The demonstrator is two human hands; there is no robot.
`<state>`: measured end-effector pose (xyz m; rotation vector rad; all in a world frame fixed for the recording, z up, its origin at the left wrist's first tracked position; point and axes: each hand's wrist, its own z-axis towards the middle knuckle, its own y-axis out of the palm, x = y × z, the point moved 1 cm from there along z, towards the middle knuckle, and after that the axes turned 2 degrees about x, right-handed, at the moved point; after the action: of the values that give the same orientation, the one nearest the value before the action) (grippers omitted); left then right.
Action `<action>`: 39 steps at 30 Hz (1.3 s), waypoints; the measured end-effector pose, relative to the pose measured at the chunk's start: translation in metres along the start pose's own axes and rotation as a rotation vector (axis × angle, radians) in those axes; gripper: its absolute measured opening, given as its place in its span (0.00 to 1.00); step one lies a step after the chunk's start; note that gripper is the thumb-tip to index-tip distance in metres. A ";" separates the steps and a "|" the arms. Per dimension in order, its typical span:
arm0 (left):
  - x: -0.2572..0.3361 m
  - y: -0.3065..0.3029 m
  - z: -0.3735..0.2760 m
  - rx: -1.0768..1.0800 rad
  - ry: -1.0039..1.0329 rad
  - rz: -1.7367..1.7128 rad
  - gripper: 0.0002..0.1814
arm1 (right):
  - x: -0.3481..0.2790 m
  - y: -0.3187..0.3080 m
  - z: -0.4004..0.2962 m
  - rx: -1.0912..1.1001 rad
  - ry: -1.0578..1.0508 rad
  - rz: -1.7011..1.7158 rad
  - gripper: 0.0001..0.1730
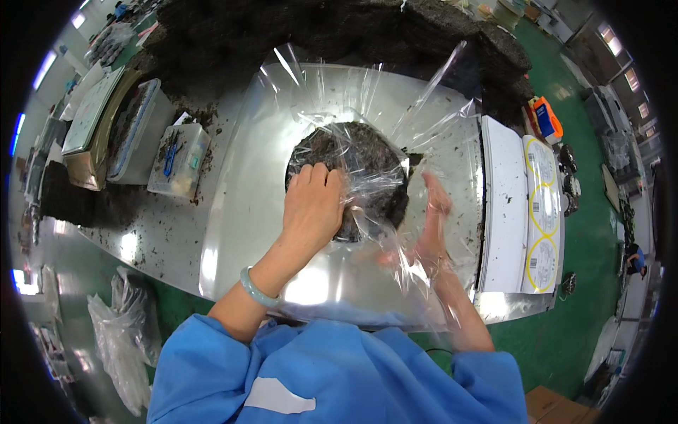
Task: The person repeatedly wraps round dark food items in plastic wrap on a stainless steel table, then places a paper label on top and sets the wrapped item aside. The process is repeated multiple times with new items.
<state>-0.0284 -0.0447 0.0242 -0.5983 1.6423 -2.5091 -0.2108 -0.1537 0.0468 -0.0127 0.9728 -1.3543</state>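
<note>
A round, flattened bundle of dark, fibrous material (371, 143) lies on a shiny metal sheet on the table, partly covered by clear plastic film (434, 124). The film is gathered in creases over the bundle's middle and spreads towards the far side. My left hand (313, 199) presses on the bundle's left part, fingers curled over gathered film. Below a bracelet-wearing wrist, that arm reaches in from the front. My right hand (431, 228) is at the bundle's right, seen through the film, thumb and fingers spread apart; whether film is pinched in it cannot be told.
A large dark fibrous heap (228, 37) lines the far side. At left stand a lidded plastic box (185, 183) with a blue cutter (170, 159) on it and a plastic bin (139, 140). White sheets (506, 212), round labels (543, 212) and an orange-blue object (545, 119) lie right.
</note>
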 end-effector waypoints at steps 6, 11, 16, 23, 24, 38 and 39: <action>-0.014 -0.019 0.002 -0.155 0.017 -0.100 0.29 | 0.001 0.085 0.022 -0.137 0.106 -0.312 0.19; -0.016 -0.011 0.017 0.222 -0.166 -0.223 0.61 | 0.001 0.085 0.023 -0.319 0.148 -0.499 0.16; -0.013 0.008 0.015 0.184 -0.166 -0.109 0.67 | 0.009 0.009 0.040 0.255 0.625 0.522 0.21; -0.014 0.002 0.024 0.184 -0.108 -0.279 0.68 | 0.025 0.066 0.064 -0.203 -0.035 0.284 0.26; -0.019 0.002 0.026 0.169 -0.090 -0.413 0.68 | 0.026 0.069 0.059 -0.319 -0.145 0.155 0.25; -0.030 0.003 0.044 0.038 0.129 -0.497 0.22 | 0.033 0.076 0.046 -0.318 0.141 0.152 0.34; -0.030 0.003 0.044 -0.009 0.088 -0.498 0.23 | 0.031 0.077 0.050 -0.147 0.181 0.268 0.32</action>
<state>0.0148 -0.0753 0.0288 -1.0229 1.7060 -2.8985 -0.1227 -0.1834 0.0193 0.1273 1.1804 -1.0494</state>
